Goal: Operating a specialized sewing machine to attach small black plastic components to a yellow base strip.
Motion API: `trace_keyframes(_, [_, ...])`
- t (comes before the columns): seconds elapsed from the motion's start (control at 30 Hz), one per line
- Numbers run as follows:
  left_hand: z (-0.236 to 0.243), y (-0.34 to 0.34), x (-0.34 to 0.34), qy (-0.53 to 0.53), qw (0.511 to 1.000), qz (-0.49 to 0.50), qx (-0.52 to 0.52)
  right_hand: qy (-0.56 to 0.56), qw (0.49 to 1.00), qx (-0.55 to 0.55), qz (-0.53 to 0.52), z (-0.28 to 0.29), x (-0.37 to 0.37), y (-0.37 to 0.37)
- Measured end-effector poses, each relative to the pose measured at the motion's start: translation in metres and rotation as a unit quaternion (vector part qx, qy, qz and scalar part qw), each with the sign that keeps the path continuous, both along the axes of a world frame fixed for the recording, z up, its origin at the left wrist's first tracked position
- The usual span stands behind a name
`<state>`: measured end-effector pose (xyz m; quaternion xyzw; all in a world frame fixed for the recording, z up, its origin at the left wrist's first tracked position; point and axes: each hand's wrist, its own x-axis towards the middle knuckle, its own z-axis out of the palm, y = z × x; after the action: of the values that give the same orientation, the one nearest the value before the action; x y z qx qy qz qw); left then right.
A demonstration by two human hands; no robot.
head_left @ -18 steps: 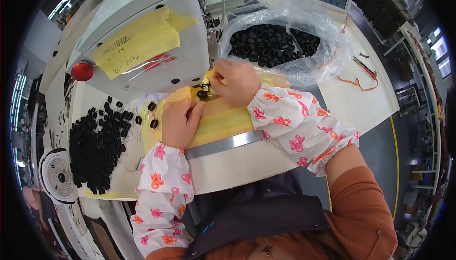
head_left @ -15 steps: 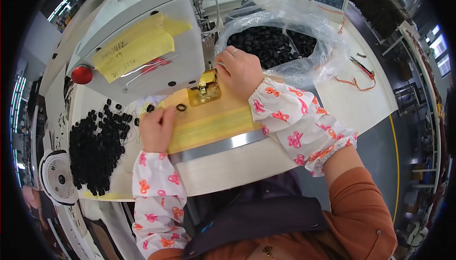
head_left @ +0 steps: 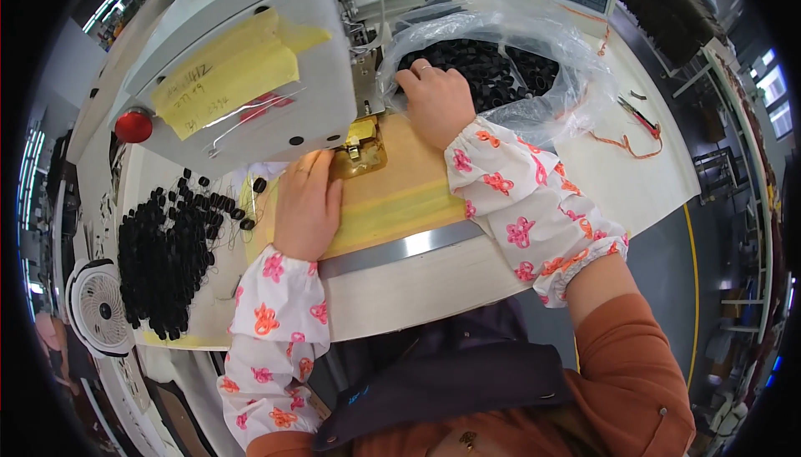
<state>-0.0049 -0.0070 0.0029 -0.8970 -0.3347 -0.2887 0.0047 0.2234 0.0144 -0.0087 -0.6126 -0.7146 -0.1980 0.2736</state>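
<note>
My left hand (head_left: 309, 207) lies over the yellow-taped work surface beside the needle plate (head_left: 360, 161) of a white sewing machine (head_left: 250, 73). Its fingers are stretched forward with the thumb apart, and the machine head partly covers the fingertips. My right hand (head_left: 438, 102) is at the near left rim of a clear plastic bag (head_left: 576, 65) filled with black loops (head_left: 476, 65). Its fingers are bent and closed; whatever they hold, if anything, is hidden. Both forearms wear white sleeves with pink and orange prints.
Left of the machine lies a heap of black loops (head_left: 167, 257) joined by threads. A red knob (head_left: 133, 126) sticks out of the machine head. Thread snips (head_left: 638, 115) and orange cord (head_left: 622, 148) lie at the right. A white fan (head_left: 102, 308) stands at the far left.
My left hand has moved right and forward, toward the needle plate. The single black loop beside it is out of sight. My right hand has gone from the needle area up to the bag's rim.
</note>
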Motion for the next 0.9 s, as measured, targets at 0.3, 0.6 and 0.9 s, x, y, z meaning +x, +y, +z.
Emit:
trace_keyframes(0.3, [-0.005, 0.016, 0.005, -0.01, 0.987, 0.086, -0.132, 0.656, 0.672, -0.253, 0.234, 0.019, -0.036, -0.027])
trace_keyframes(0.6, [-0.007, 0.008, 0.0, -0.224, 0.92, -0.002, -0.321, 0.664, 0.584, -0.399, 0.242, 0.024, -0.044, -0.038])
trace_keyframes(0.9, [0.001, 0.011, -0.004, -0.231, 0.885, -0.075, -0.396, 0.64, 0.615, -0.394, 0.239, 0.027, -0.052, -0.043])
